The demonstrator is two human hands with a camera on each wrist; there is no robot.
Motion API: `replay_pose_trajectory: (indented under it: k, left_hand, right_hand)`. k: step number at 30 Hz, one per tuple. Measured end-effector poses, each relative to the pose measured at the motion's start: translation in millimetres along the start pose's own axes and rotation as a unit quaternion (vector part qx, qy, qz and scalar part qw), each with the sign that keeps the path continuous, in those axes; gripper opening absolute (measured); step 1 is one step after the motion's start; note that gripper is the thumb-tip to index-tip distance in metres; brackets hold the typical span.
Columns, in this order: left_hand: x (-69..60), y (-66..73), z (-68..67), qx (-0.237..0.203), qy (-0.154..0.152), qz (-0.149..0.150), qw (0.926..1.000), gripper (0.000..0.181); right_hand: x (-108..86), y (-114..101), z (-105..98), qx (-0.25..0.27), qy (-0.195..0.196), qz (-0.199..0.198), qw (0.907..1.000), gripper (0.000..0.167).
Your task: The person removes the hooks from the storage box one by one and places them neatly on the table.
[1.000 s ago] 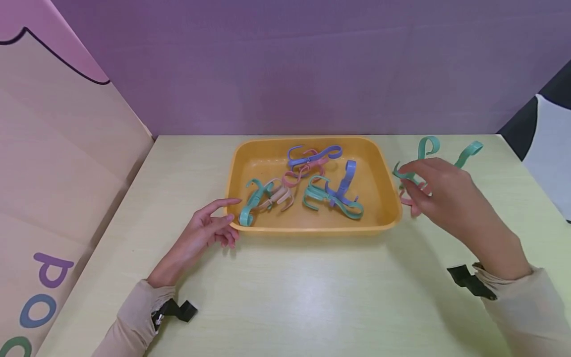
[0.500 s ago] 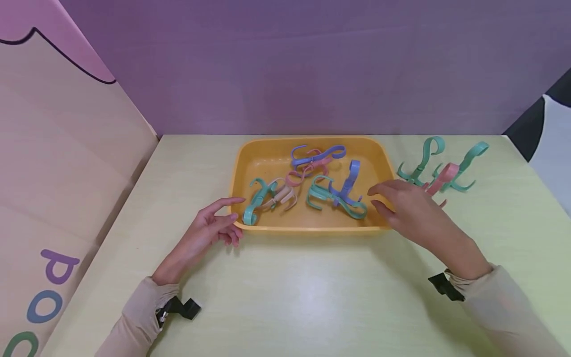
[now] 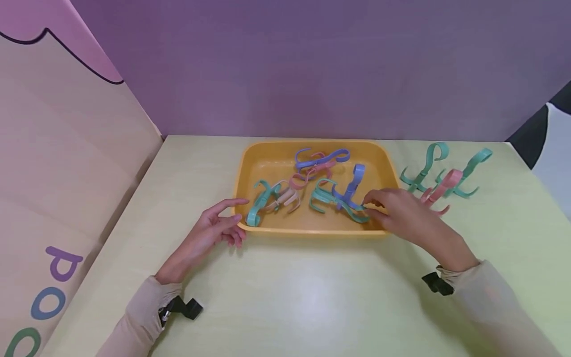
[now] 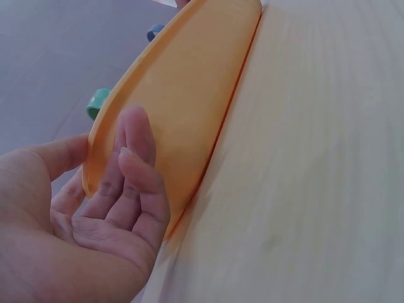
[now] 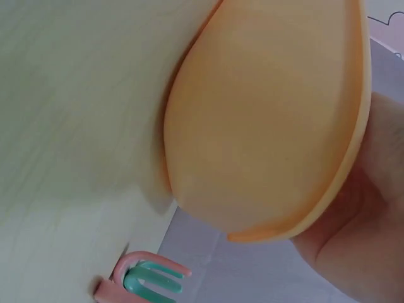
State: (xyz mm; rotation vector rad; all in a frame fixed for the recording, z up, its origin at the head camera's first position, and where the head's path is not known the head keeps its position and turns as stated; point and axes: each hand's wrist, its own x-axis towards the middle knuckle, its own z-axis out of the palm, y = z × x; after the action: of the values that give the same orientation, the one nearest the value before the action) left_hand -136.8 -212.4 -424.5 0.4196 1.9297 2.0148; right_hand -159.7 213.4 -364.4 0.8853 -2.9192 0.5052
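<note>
A yellow plastic tray (image 3: 308,232) holds several plastic hooks, each with a loop at one end and curved prongs at the other. My left hand (image 3: 218,225) holds the tray's near-left corner, thumb and index finger over the rim, other fingers outside the wall (image 4: 183,107). At the tray's right side, my right hand (image 3: 397,213) pinches the loop end of a green hook (image 3: 325,197), beside a purple hook (image 3: 354,181). In the right wrist view the tray wall (image 5: 265,126) hides its fingertips. Another green hook (image 3: 260,203) and a beige hook (image 3: 285,197) lie near my left hand.
At the tray's back lie another purple hook (image 3: 318,162) and a pink hook (image 3: 321,169). Right of the tray, two green hooks (image 3: 424,173) and a pink hook (image 3: 441,187) stand on the pale table (image 3: 290,297). A purple backdrop (image 3: 312,69) rises behind.
My right hand has let go of a green hook on the table and moved left into the tray, reaching another green hook's loop. My left hand stays at the tray corner.
</note>
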Motion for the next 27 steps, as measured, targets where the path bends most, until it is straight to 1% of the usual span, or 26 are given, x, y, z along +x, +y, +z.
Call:
replay_pose_trajectory:
  k: [4, 6, 13, 17, 19, 24, 27]
  left_hand:
    - [-0.2, 0.5, -0.7, 0.003, -0.001, 0.001, 1.0000, 0.045]
    - [0.2, 0.8, -0.6, 0.003, 0.000, 0.000, 1.0000, 0.045]
    - [-0.2, -0.2, -0.7, 0.007, 0.002, 0.003, 1.0000, 0.043]
    - [-1.3, -1.0, -0.8, 0.005, 0.003, -0.001, 1.0000, 0.044]
    - [-2.1, -0.8, -0.7, 0.005, 0.003, -0.002, 1.0000, 0.044]
    - [-1.9, 0.5, -0.1, 0.008, 0.001, -0.001, 1.0000, 0.045]
    - [-1.4, 1.4, 0.6, 0.010, 0.001, 0.000, 0.9999, 0.045]
  right_hand:
    - [3.6, 1.6, 1.7, 0.027, -0.030, 0.016, 0.9991, 0.008]
    - [4.3, 2.4, 2.9, 0.031, -0.036, 0.023, 0.9986, 0.010]
    - [7.0, 5.7, 6.9, 0.019, -0.025, 0.017, 0.9994, 0.020]
    - [6.7, 4.9, 7.7, 0.015, -0.019, 0.013, 0.9996, 0.021]
    - [6.6, 4.2, 7.5, 0.015, -0.012, 0.004, 0.9998, 0.020]
    - [4.6, 4.3, 7.2, 0.044, 0.010, -0.008, 0.9990, 0.017]
    - [3.4, 5.6, 7.4, 0.062, 0.023, -0.009, 0.9978, 0.015]
